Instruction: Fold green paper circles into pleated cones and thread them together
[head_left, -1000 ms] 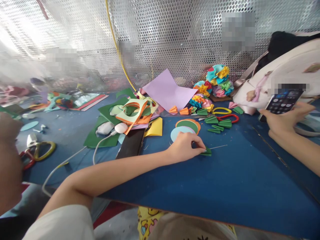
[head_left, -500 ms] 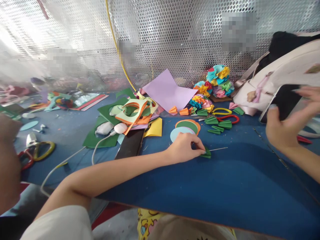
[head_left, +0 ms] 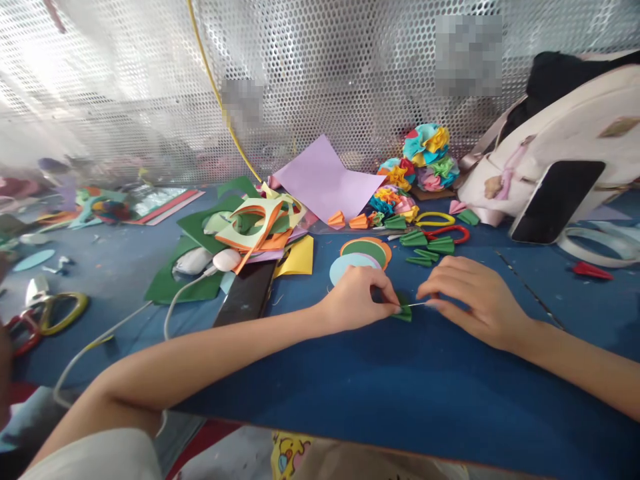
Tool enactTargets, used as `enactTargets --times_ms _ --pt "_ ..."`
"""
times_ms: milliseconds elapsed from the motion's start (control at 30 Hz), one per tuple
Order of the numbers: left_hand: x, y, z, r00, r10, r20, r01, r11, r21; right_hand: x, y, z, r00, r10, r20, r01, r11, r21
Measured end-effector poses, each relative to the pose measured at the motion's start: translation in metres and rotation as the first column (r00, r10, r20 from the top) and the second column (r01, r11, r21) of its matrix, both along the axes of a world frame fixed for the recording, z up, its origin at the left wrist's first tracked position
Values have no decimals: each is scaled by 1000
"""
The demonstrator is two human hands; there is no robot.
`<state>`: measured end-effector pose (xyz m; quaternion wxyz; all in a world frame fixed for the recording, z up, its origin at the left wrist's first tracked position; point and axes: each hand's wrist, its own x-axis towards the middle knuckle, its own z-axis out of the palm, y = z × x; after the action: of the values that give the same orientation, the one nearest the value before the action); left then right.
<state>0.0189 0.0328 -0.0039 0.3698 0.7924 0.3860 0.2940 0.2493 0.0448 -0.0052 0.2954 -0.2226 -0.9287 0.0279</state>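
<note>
fingers of the left hand (head_left: 353, 300) pinch a green paper fold (head_left: 404, 312) on a pin (head_left: 417, 304), right hand's (head_left: 470, 300) grip unclear, more folds (head_left: 425, 245) finished beyond.

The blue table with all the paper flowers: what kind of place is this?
Probably a craft workshop or art room. Paper flowers sit on the blue table, scissors lie nearby, and the left hand pinches folded green paper while the right hand holds a thin metal needle.
</note>
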Motion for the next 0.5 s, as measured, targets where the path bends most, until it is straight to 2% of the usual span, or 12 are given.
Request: enactTargets --times_ms 100,233,333,400,500 --pt "1 1 1 1000 19 13 -19 999 -26 -5 -5 -3 998 -27 51 26 1000 8" --pt "2 4 1 999 29 15 -29 1000 -5 -10 -9 -5 993 -111 27 114 985 -126" --pt "4 5 2 1000 25 -15 -24 999 32 -10 -9 -6 994 -107 6 106 973 -205" --pt "6 4 3 998 34 -59 -29 997 70 -9 -8 -7 997 -72 -11 69 978 -196" --pt "9 1 7 990 48 -130 -32 991 126 -7 -6 -8 998 -52 -23 49 992 -115"
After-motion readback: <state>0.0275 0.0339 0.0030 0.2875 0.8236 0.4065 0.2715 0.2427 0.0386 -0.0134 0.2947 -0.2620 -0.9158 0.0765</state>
